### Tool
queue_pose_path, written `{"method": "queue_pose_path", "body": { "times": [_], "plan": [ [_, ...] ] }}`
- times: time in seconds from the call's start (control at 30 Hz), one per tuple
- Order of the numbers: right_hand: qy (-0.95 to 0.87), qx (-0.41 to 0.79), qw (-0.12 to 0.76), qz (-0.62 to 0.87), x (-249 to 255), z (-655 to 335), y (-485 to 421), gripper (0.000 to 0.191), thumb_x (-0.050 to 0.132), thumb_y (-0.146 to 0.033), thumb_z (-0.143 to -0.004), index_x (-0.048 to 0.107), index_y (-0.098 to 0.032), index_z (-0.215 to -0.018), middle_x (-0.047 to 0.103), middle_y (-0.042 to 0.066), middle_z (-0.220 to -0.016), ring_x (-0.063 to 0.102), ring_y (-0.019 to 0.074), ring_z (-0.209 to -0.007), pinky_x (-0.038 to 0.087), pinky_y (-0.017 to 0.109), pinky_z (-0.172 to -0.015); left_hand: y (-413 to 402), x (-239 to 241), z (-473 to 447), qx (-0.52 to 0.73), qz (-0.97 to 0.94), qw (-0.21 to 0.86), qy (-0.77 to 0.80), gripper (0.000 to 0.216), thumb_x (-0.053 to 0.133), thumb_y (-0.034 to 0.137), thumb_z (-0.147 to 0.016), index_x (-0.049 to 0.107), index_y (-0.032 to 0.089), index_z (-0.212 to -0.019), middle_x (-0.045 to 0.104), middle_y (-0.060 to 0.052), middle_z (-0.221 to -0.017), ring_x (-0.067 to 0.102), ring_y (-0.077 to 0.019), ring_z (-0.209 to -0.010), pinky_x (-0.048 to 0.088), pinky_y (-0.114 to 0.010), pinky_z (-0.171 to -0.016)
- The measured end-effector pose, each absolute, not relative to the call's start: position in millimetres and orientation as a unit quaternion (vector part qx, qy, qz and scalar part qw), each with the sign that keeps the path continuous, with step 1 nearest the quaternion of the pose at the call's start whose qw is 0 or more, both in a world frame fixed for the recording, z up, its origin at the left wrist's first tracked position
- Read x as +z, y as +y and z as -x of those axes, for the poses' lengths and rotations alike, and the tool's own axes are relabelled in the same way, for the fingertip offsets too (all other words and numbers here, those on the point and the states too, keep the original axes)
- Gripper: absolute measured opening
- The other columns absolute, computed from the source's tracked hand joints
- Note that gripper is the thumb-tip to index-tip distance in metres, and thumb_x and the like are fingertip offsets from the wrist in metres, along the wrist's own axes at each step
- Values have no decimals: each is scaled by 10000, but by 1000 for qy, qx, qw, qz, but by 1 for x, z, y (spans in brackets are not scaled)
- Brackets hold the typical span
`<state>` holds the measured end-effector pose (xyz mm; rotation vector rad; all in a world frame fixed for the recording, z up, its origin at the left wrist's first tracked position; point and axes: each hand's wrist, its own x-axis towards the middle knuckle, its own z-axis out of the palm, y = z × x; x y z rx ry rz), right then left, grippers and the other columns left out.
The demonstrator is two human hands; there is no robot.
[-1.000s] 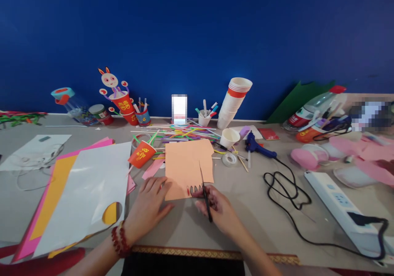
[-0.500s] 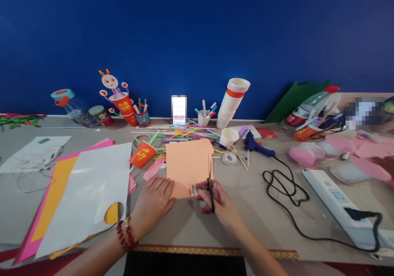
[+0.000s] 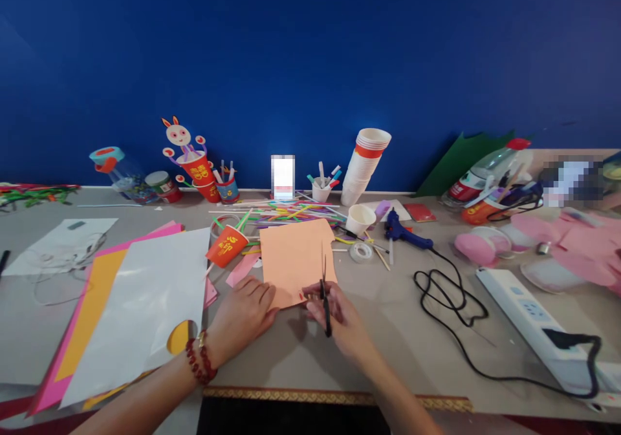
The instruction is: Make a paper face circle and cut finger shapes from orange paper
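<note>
A peach-coloured sheet of paper (image 3: 294, 254) lies on the table in front of me, its top right corner notched. My left hand (image 3: 249, 312) rests flat on its lower left corner, fingers stretched out. In my right hand (image 3: 337, 315) is a pair of black-handled scissors (image 3: 325, 293), blades pointing away from me over the right part of the sheet. The fingertips of that hand are at the sheet's lower edge, by a small red-marked piece (image 3: 303, 296). Whether the fingers touch this piece, I cannot tell. Left of the sheet leans a red paper cup (image 3: 226, 246) with green straws.
White sheet (image 3: 140, 312) over coloured paper at left. Behind are loose straws (image 3: 291, 212), a phone (image 3: 283, 176), stacked cups (image 3: 361, 170) and a tape roll (image 3: 361, 252). To the right lie a blue glue gun (image 3: 407, 233), its black cable and a power strip (image 3: 526, 318).
My right hand and the scissors have shifted slightly left, covering more of the small pieces at the sheet's edge. My left hand stays put. Another person's hand at the far right has left view.
</note>
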<state>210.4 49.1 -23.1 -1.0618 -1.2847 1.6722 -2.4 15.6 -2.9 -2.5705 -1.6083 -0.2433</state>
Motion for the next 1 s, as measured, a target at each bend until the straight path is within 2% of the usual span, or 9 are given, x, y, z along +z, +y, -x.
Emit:
{"method": "queue_pose_path", "body": {
  "times": [0.13,0.27,0.37,0.43,0.53,0.67,0.8,0.87,1.0],
  "plan": [
    [-533,639,383,401,-28,-206,49,383,762,-448,-747,578,-198,-972,664,86,-1008,649,232,-985,526,372,-876,12,-6,10,-155,831,3,-534,224,533,295,-923,616,147,-1070,686,-113,-1032,612,-271,-963,470,-441,-887],
    [-566,590,446,366,-25,-214,46,346,718,-367,-813,566,-217,-1085,659,104,-1096,625,250,-1079,496,412,-953,-2,-10,20,-314,739,-87,-589,257,540,300,-917,592,186,-1142,628,-117,-1192,577,-270,-1089,452,-441,-953],
    [-589,579,464,320,-20,-224,43,309,663,-344,-865,567,-237,-1138,640,109,-1149,605,267,-1124,465,453,-999,-13,-11,17,-418,569,-328,-628,318,485,429,-935,583,176,-1100,656,-112,-1021,629,-233,-885,530,-361,-724],
    [-604,570,472,294,-19,-229,42,307,640,-364,-879,568,-256,-1157,635,105,-1153,596,285,-1135,453,482,-1009,-16,-12,9,-461,435,-514,-578,418,404,507,-951,583,160,-1099,665,-114,-961,630,-218,-803,519,-307,-583],
    [-643,541,473,266,-19,-233,41,328,640,-368,-869,569,-280,-1177,637,93,-1138,589,295,-1129,441,497,-1012,-11,-12,-10,-488,315,-660,-477,474,492,519,-915,598,128,-1160,673,-145,-1044,637,-210,-806,527,-295,-595],
    [-690,512,447,248,-16,-236,38,408,673,-351,-838,554,-287,-1223,623,89,-1161,595,287,-1091,485,466,-939,1,-4,-34,-486,315,-665,-471,420,663,421,-834,662,81,-1080,711,-114,-823,617,-159,-609,492,-255,-538],
    [-632,531,473,308,-13,-249,29,480,641,-481,-849,530,-248,-1254,623,123,-1139,614,234,-844,521,345,-663,10,13,-43,-523,383,-618,-444,365,613,410,-873,692,78,-1001,693,-88,-696,621,-173,-598,504,-271,-554],
    [-582,542,499,343,-17,-256,21,442,592,-540,-865,568,-211,-1159,663,120,-1015,568,182,-679,469,298,-573,13,21,-44,-549,417,-588,-423,354,570,401,-902,701,80,-971,689,-90,-701,631,-182,-634,521,-287,-599],
    [-560,650,378,347,-28,-259,3,409,630,-566,-826,602,-169,-922,681,81,-748,591,174,-613,457,287,-589,16,27,-44,-580,451,-531,-422,319,524,356,-934,707,102,-877,690,-85,-716,643,-184,-678,541,-302,-682]
  ]
}}
